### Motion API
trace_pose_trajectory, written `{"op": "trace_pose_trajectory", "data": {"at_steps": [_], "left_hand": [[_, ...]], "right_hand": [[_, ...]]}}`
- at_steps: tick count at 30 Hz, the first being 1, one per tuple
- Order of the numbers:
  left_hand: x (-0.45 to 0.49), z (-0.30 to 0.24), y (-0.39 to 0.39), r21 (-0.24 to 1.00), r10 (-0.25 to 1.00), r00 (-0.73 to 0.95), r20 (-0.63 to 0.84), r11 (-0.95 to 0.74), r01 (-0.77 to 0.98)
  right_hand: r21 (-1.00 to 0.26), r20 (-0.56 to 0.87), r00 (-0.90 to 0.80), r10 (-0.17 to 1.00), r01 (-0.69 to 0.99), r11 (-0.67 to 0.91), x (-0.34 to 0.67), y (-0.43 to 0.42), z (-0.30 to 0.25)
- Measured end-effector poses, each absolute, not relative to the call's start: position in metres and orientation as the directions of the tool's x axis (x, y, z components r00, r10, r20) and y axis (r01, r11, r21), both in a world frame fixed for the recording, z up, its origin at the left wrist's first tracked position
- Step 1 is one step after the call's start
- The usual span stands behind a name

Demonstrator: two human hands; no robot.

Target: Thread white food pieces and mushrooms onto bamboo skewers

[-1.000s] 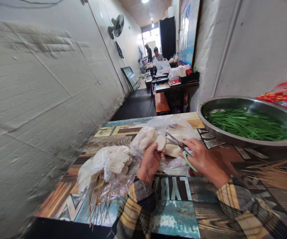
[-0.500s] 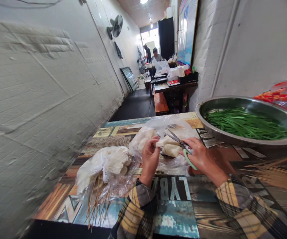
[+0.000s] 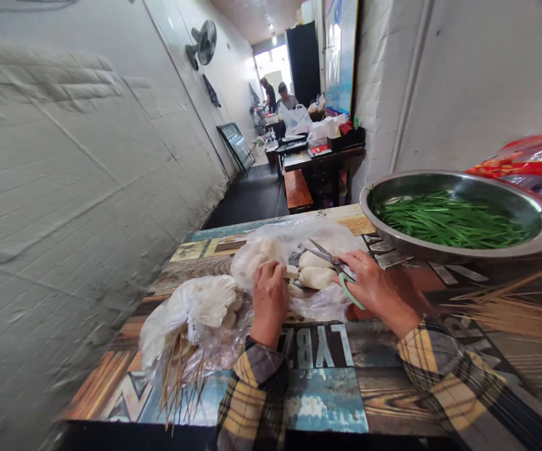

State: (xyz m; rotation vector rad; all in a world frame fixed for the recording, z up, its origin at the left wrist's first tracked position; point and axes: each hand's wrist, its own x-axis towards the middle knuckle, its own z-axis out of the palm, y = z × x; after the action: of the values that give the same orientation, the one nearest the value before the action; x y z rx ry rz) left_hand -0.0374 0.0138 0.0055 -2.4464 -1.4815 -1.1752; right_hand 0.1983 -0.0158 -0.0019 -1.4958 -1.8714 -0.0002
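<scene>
My right hand (image 3: 376, 285) is closed round a pair of scissors (image 3: 322, 252) with pale green handles. The blades lie parted over an open clear plastic bag (image 3: 306, 233) and point away to the left. Pale, rounded, dough-like pieces (image 3: 316, 277) rest in that bag. Above its left part, my left hand (image 3: 271, 297) is curled, knuckles up, with a small pale strip (image 3: 291, 271) sticking out at its fingertips. The rest of the strip is hidden by the fingers. Left of that hand, another plastic bag (image 3: 190, 313) holds more whitish pieces, with thin wooden skewers (image 3: 181, 376) poking out.
A large steel basin (image 3: 463, 250) of cut green stalks (image 3: 453, 219) stands at the table's right. More skewers (image 3: 515, 307) lie in front of it, and a red plastic package (image 3: 524, 153) is behind. A white wall (image 3: 64, 219) runs along the left. Two people are far back.
My left hand has turned knuckles up and lowered toward the bag, with the pale strip in its fingers. My right hand keeps the scissors. The whole view has shifted slightly.
</scene>
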Motion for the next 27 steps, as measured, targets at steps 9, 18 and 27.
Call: {"op": "trace_pose_trajectory", "data": {"at_steps": [9,18,27], "left_hand": [[-0.048,-0.013,-0.011,0.457,0.804,0.195,0.562,-0.499,0.736],[-0.042,-0.025,-0.016,0.646,0.905,0.107,0.412,-0.373,0.666],[-0.035,-0.033,-0.008,0.759,0.940,0.056,0.337,-0.306,0.574]], "right_hand": [[-0.422,0.522,-0.041,0.852,0.856,0.300,0.206,-0.019,0.009],[-0.364,0.323,-0.068,0.944,0.912,0.190,0.210,-0.028,0.000],[-0.464,0.164,-0.079,0.983,0.874,0.148,0.230,-0.054,-0.011]]}}
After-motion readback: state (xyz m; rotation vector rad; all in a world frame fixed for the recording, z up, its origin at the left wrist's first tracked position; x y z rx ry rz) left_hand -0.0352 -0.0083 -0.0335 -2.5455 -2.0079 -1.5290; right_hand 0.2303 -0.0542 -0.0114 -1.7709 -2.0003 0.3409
